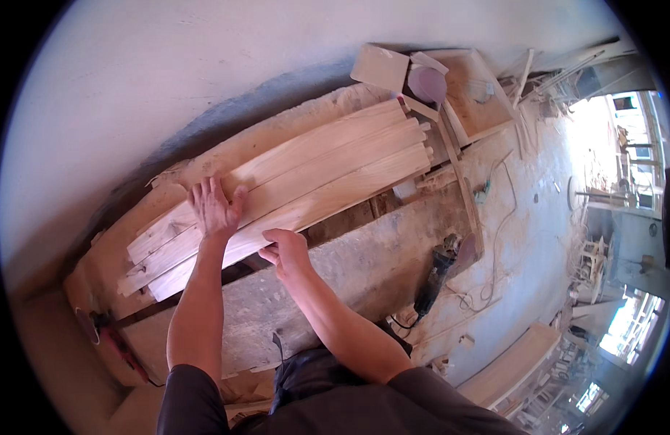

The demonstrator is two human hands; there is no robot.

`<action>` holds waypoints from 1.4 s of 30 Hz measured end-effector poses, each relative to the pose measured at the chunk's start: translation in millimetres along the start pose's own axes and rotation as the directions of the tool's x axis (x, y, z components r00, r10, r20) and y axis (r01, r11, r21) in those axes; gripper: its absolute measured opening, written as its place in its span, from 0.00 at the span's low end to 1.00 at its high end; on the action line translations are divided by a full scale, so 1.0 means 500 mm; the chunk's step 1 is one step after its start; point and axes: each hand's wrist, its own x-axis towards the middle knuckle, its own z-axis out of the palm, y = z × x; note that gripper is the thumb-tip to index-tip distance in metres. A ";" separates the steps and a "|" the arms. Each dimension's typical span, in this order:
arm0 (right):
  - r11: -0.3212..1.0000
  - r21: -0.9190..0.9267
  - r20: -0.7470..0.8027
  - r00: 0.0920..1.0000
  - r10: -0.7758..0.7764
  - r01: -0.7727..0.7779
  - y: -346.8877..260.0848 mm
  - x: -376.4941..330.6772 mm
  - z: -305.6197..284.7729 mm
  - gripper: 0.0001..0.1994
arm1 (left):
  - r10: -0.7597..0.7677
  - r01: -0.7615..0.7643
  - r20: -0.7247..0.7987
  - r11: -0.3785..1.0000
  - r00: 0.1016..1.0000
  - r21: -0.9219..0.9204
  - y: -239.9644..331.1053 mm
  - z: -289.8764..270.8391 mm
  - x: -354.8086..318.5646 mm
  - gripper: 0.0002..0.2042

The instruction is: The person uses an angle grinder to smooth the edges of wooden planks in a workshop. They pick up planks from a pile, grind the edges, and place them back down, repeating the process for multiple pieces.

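Three long pale wooden boards [327,170] lie side by side on a worn workbench [327,268], slanting from lower left to upper right. Narrow tongues stick out of their right ends. My left hand [216,206] rests on top of the boards toward their left part, palm down with the fingers spread. At the near edge of the nearest board, my right hand [286,251] has its thumb on top and its other fingers curled at the side, gripping that edge. Its fingertips are partly hidden.
A black angle grinder [434,279] lies at the bench's right end, a red grinder [117,344] at its left. Beyond the boards are an open wooden box [480,101] and a purplish sanding disc [427,84]. A cord [503,217] trails over the dusty floor. A wall [168,80] borders the far side.
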 end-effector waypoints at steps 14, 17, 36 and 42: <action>0.923 -0.372 0.221 0.975 -0.018 0.102 -0.007 -0.061 -0.314 0.24 | -0.028 0.033 -0.050 0.995 0.998 0.091 -0.039 0.041 -0.003 0.21; 0.659 -0.571 0.339 0.872 -0.354 0.490 0.044 -0.079 -0.577 0.20 | -0.007 0.016 -0.065 0.991 0.998 0.131 -0.044 0.060 0.009 0.24; 0.913 -0.406 -0.774 0.524 -0.356 0.020 0.723 -0.671 -0.936 0.25 | 0.559 -0.510 0.496 0.824 0.664 -0.246 -0.118 0.045 -0.639 0.42; 0.951 -0.270 -0.815 0.489 -0.309 0.152 0.904 -0.720 -0.984 0.26 | 0.385 -0.082 0.906 0.911 -0.175 -0.403 0.018 -0.207 -0.800 0.28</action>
